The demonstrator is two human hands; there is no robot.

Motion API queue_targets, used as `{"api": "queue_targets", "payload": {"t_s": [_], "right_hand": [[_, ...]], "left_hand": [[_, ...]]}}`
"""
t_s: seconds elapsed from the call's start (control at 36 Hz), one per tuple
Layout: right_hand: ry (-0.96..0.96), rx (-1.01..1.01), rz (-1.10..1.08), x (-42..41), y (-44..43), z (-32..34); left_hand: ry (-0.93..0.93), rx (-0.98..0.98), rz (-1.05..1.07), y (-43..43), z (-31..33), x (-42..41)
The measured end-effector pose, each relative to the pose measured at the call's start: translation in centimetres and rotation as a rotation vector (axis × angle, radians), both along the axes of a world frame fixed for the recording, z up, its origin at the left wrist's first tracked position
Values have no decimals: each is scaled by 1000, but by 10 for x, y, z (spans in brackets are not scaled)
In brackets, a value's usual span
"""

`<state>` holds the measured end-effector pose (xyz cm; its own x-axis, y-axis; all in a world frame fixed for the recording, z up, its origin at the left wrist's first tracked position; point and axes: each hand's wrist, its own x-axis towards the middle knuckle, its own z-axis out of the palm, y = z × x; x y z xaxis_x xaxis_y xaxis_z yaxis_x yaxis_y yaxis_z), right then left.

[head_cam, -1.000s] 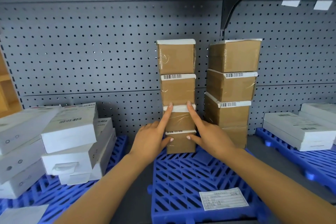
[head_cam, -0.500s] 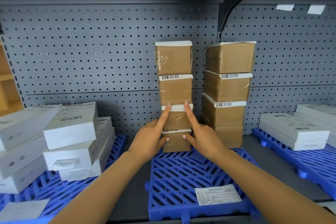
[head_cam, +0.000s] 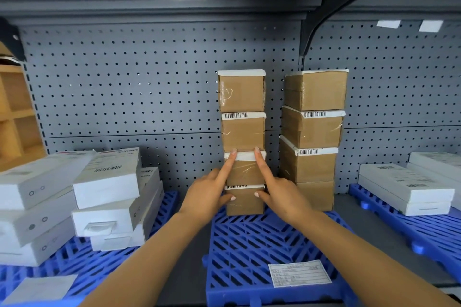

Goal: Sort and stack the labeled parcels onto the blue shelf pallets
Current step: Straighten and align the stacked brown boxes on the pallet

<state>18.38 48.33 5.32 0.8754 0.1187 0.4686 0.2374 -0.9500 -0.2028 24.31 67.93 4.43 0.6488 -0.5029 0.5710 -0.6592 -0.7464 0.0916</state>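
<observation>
Head view: touches the front of a stack (head_cam: 243, 129) of four brown boxes on the middle blue pallet (head_cam: 249, 252). Lays left hand (head_cam: 207, 198) and right hand (head_cam: 283, 198) open on it, pointers straight up to the third box's white label (head_cam: 244, 156), thumbs on the bottom box (head_cam: 245, 204), holding nothing. Stands just beside a second stack (head_cam: 314, 132).

I see two parcel stacks side by side on the middle pallet (head_cam: 249, 252): left stack (head_cam: 243, 132), right stack (head_cam: 313, 132), pegboard (head_cam: 124, 95) behind.
</observation>
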Motion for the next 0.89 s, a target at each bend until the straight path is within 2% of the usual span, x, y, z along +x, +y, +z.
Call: {"api": "queue_targets", "payload": {"t_s": [0.89], "right_hand": [[25,39,-19,-3,0,0]], "left_hand": [[-60,57,58,3,2,0]]}}
